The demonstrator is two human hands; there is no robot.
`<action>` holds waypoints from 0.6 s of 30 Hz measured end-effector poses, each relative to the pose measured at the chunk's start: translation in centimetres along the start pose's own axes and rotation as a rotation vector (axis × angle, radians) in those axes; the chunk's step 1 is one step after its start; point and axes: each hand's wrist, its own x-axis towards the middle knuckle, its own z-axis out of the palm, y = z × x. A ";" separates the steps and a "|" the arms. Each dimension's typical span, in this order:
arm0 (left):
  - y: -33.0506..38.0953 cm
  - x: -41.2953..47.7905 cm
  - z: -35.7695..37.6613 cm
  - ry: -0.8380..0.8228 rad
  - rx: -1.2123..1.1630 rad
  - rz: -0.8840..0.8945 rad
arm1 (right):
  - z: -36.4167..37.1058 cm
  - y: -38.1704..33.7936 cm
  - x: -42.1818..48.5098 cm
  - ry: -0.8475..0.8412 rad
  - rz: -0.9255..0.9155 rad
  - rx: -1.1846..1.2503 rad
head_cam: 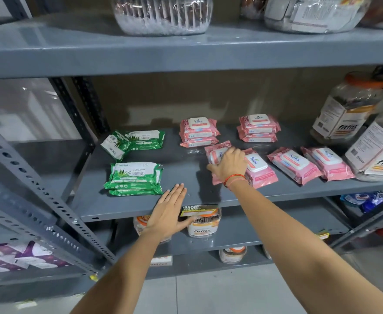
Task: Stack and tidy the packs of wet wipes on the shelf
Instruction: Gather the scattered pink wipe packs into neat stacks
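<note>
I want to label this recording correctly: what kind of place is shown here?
Probably a shop stockroom or supermarket aisle. Grey slotted metal shelving holds many identical pink wipe packs and green ones, and a "Super Market" price tag hangs on the shelf edge.

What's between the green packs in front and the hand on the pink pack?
Just bare grey shelf between the front green packs and the right hand on the pink pack, in the head view.
</note>
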 end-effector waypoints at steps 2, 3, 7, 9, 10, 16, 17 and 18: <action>0.0 0.0 0.0 -0.010 0.002 -0.002 | 0.4 -1.1 -0.8 -0.012 -0.002 0.079; 0.0 0.0 0.0 -0.011 0.003 -0.004 | 0.7 -1.5 -1.2 -0.034 -0.002 0.109; 0.0 0.0 0.0 0.002 0.018 -0.009 | 2.0 -1.8 -2.5 -0.144 0.043 0.218; 0.2 0.0 0.0 0.013 0.003 -0.015 | 1.8 -1.6 -2.4 -0.159 0.045 0.194; 0.3 0.0 0.0 0.018 -0.010 -0.021 | 1.5 -1.5 -2.2 -0.150 0.036 0.165; 0.6 0.1 0.1 0.060 -0.093 -0.064 | 0.1 -2.2 -0.7 -0.262 -0.021 0.042; 0.6 0.1 0.2 0.066 -0.101 -0.069 | 0.2 -2.2 -0.6 -0.281 -0.039 0.011; 0.6 0.1 0.2 0.068 -0.101 -0.074 | 0.2 -2.1 -0.5 -0.293 -0.071 -0.024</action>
